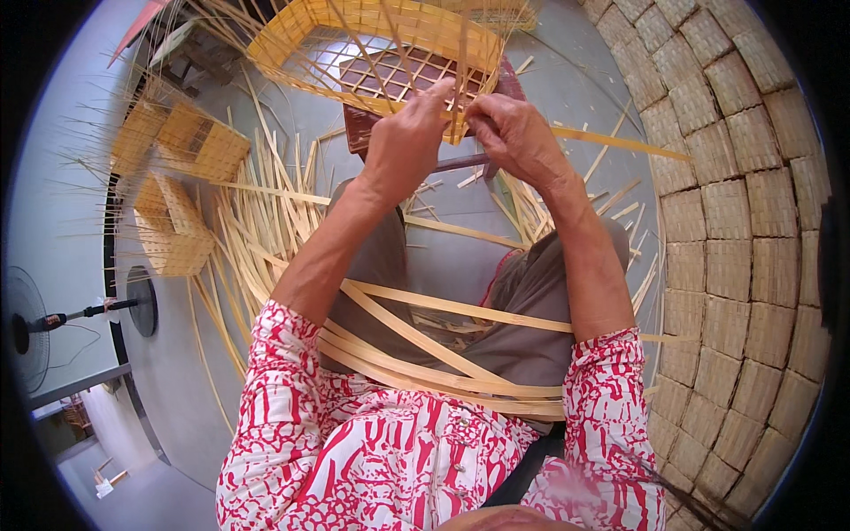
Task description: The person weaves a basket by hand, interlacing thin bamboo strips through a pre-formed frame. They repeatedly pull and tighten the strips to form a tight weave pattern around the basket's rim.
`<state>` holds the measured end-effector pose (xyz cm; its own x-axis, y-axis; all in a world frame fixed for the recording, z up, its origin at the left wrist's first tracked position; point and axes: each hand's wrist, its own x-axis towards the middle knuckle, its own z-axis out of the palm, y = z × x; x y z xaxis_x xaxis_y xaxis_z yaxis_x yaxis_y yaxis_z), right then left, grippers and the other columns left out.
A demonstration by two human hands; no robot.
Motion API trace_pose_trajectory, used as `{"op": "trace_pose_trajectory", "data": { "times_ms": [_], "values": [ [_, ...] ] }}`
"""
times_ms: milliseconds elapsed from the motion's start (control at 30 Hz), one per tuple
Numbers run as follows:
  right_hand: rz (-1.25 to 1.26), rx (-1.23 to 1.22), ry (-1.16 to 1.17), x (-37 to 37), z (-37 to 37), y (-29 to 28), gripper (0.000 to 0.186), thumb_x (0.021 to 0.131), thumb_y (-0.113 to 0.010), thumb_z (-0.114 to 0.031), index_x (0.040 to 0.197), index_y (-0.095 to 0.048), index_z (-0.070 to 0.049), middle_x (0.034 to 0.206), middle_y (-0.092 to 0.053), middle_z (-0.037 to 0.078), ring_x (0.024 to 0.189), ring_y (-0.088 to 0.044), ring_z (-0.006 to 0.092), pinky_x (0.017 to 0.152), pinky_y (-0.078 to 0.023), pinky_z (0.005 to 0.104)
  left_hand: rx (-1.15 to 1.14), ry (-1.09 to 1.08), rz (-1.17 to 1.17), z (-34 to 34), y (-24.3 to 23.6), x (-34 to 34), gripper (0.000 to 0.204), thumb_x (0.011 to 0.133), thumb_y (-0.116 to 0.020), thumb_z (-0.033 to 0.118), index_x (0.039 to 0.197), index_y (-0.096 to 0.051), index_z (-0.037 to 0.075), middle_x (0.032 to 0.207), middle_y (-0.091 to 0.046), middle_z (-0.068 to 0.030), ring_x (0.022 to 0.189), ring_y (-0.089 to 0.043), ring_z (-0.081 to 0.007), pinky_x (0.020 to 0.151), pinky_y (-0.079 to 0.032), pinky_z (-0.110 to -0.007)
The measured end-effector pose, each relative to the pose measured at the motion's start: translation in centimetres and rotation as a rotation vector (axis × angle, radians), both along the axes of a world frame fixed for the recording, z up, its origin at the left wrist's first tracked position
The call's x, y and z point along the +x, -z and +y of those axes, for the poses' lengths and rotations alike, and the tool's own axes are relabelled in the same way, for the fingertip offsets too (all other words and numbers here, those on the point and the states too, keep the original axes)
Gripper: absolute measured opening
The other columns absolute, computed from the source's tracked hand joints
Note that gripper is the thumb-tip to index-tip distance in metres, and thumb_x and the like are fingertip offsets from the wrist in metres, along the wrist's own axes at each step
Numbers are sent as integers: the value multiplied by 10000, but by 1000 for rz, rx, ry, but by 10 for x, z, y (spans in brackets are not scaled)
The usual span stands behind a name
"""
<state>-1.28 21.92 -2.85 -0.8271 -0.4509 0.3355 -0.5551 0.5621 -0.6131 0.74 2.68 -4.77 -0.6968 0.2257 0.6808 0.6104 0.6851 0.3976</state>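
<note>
A half-woven yellow bamboo basket (292, 35) with open lattice and tall loose stakes rests on a dark red-brown stand (359, 130) at the top centre. My left hand (407, 137) is closed on its near edge, fingertips at an upright stake. Just beside it my right hand (513, 142) pinches the weaving at the same edge, where a long flat yellow strip (624, 138) sticks out to the right. The exact spot under my fingertips is partly hidden. Long pale strips (425, 296) lie across my lap.
Partly woven baskets (173, 226) with bristling ends stand at left, among heaped loose strips (266, 203) on the grey floor (173, 354). A standing fan (27, 327) is at far left. Stacked woven straw-coloured squares (726, 248) line the right side.
</note>
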Motion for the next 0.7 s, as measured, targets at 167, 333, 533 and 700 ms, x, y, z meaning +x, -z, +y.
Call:
{"op": "trace_pose_trajectory", "data": {
  "times_ms": [167, 333, 533, 700],
  "values": [
    [182, 83, 13, 5, -6, 5, 65, 908, -619, -62, 957, -599, -24, 879, -650, 174, 850, -646, 387, 735, -514, 447, 18, 144, -242, -6, 12, -9, 102, 946, -617, 71, 1031, -634, 18, 846, -693, -137, 672, -723, -228, 579, -563, -341],
    [340, 145, 6, 6, -7, 5, 69, 879, -617, -35, 947, -606, -41, 875, -660, 160, 856, -662, 373, 787, -530, 459, 44, 206, -337, -11, 4, -3, 117, 898, -615, 57, 1013, -600, 53, 859, -689, -154, 795, -690, -367, 677, -544, -450],
    [219, 162, 17, 8, -9, 16, 100, 869, -651, -54, 962, -614, -47, 906, -686, 156, 881, -696, 368, 774, -559, 476, 17, 216, -319, -13, 2, -2, 138, 883, -643, 63, 1019, -625, 48, 838, -698, -145, 784, -695, -357, 681, -549, -444],
    [224, 87, 30, 12, -11, 21, 105, 936, -634, -148, 935, -613, -45, 861, -661, 152, 818, -665, 369, 721, -524, 465, 7, 186, -297, -12, 4, 2, 116, 872, -659, 62, 987, -644, 54, 798, -678, -131, 761, -687, -344, 649, -539, -423]
  ]
}}
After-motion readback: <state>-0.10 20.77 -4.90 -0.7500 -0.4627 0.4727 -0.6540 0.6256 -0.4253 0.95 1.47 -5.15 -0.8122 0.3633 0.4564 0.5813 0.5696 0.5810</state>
